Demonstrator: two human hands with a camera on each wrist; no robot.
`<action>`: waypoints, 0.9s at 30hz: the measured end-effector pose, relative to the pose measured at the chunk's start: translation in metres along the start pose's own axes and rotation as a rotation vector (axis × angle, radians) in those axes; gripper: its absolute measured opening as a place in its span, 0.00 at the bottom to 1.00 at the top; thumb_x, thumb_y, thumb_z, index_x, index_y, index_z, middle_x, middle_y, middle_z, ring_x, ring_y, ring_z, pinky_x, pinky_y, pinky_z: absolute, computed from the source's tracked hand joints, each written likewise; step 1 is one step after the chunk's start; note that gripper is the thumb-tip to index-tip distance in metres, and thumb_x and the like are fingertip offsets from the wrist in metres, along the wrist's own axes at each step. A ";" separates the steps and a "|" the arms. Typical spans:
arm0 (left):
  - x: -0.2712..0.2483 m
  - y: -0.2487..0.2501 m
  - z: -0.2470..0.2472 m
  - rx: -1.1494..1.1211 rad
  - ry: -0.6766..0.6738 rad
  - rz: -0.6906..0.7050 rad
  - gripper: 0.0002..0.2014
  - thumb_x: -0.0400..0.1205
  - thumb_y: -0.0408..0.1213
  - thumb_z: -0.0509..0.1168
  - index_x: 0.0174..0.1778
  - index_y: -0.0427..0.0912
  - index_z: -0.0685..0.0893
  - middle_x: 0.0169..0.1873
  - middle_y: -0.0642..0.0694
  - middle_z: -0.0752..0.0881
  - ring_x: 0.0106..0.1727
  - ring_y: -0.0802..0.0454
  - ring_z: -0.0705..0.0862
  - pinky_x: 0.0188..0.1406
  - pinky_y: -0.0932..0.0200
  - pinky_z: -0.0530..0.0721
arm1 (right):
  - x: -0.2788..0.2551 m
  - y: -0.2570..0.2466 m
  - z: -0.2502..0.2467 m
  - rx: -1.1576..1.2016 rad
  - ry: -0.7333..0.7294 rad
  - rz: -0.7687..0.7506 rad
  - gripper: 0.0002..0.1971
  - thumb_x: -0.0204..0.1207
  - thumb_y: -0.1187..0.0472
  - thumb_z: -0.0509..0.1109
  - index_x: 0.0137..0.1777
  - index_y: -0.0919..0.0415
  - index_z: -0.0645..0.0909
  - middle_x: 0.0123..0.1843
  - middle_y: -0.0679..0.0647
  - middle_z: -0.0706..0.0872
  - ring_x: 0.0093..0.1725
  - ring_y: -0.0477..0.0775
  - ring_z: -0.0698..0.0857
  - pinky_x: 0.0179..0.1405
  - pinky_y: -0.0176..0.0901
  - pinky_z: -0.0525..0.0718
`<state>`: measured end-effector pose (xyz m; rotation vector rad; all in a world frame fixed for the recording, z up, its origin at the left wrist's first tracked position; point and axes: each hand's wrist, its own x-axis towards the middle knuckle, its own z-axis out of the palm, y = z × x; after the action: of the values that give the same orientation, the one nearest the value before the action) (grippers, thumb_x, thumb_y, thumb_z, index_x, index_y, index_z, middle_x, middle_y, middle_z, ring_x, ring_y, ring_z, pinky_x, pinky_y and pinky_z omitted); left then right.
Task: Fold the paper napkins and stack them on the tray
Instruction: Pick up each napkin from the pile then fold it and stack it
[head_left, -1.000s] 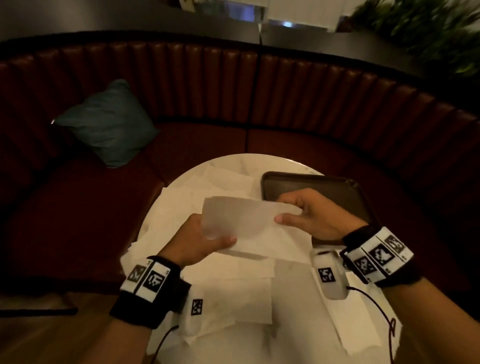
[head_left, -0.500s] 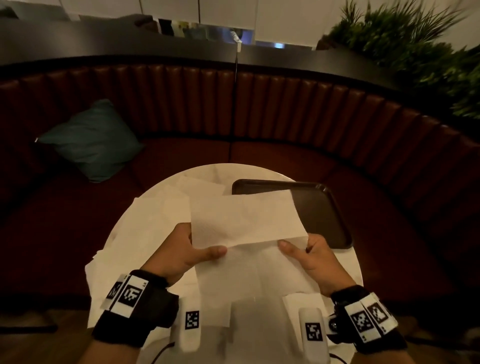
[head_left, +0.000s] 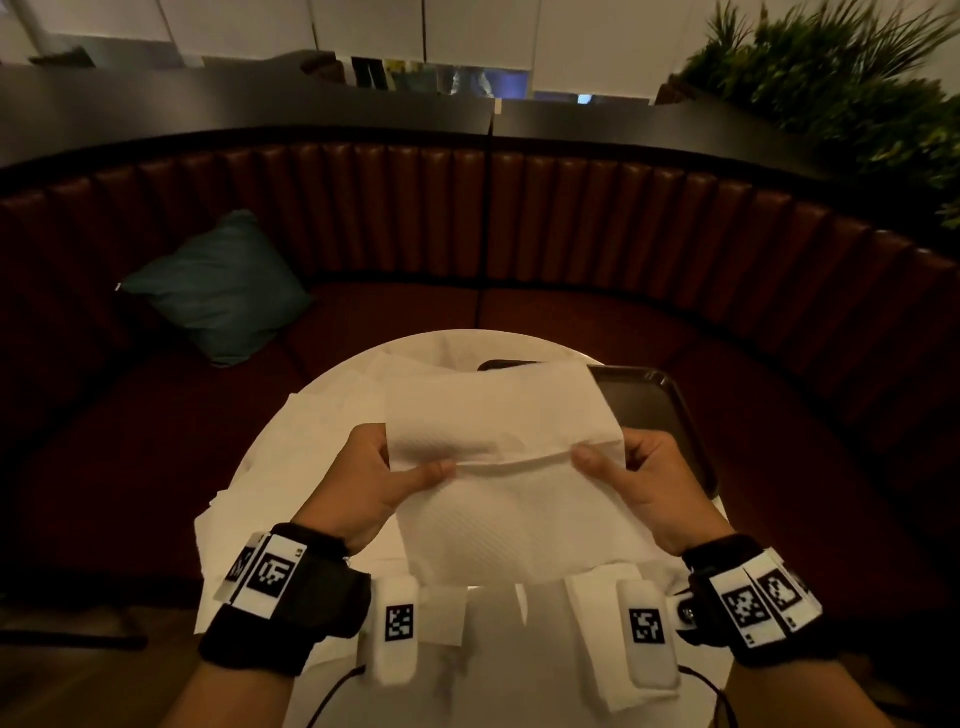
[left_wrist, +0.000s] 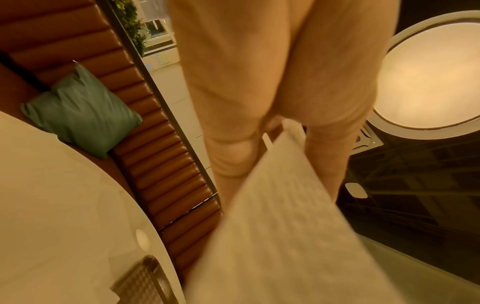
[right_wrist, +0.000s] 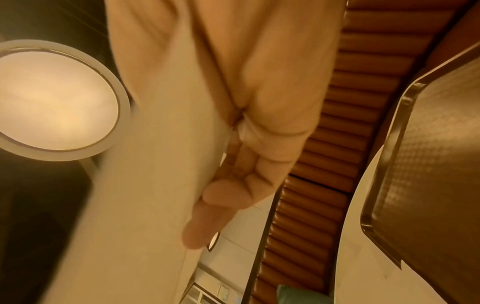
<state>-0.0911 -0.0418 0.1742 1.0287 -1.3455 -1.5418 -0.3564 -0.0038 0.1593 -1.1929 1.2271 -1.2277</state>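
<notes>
Head view: both hands up over the round white table, holding one white paper napkin between them, clear of the tabletop. Left hand pinches the napkin's left edge, thumb on the near face at the crease; right hand pinches the right edge the same way, thumb on top. Napkin has a horizontal crease running thumb to thumb, upper half tilted away, lower half hanging toward the camera. Dark tray sits on the far right of the table, partly hidden behind the napkin's top right corner; what shows of it is bare. Loose unfolded napkins spread across the left and near part of the table. Curved red-brown booth seat wraps behind, teal cushion on its left, plants top right. Left wrist view: blurred; fingers curled with the napkin's edge clamped between them and the thumb, cushion and table edge at left, tray corner at bottom. Right wrist view: also blurred; fingers lie along the napkin's back, tray at right on the table, ceiling lamp at left.
</notes>
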 end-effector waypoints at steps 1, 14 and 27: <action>0.001 0.001 -0.001 0.003 0.012 0.006 0.15 0.69 0.26 0.71 0.51 0.37 0.85 0.49 0.40 0.90 0.52 0.44 0.89 0.51 0.52 0.88 | 0.001 -0.001 0.000 0.011 0.012 -0.011 0.10 0.68 0.61 0.73 0.48 0.64 0.88 0.44 0.59 0.92 0.43 0.55 0.91 0.39 0.43 0.87; 0.003 0.014 -0.022 -0.043 -0.034 0.154 0.11 0.68 0.24 0.71 0.25 0.46 0.88 0.42 0.50 0.88 0.47 0.52 0.87 0.38 0.63 0.85 | 0.001 0.021 0.006 0.365 -0.089 0.092 0.21 0.48 0.48 0.86 0.36 0.57 0.82 0.41 0.58 0.86 0.39 0.55 0.88 0.27 0.42 0.87; 0.007 0.005 -0.026 -0.073 -0.079 0.127 0.07 0.66 0.38 0.74 0.28 0.37 0.90 0.39 0.48 0.89 0.48 0.54 0.85 0.49 0.62 0.84 | -0.013 0.026 0.006 0.136 0.148 0.084 0.07 0.73 0.66 0.71 0.36 0.69 0.82 0.23 0.50 0.81 0.21 0.47 0.76 0.23 0.32 0.74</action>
<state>-0.0680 -0.0569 0.1766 0.8291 -1.3708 -1.5384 -0.3500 0.0091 0.1333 -0.9562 1.2678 -1.3330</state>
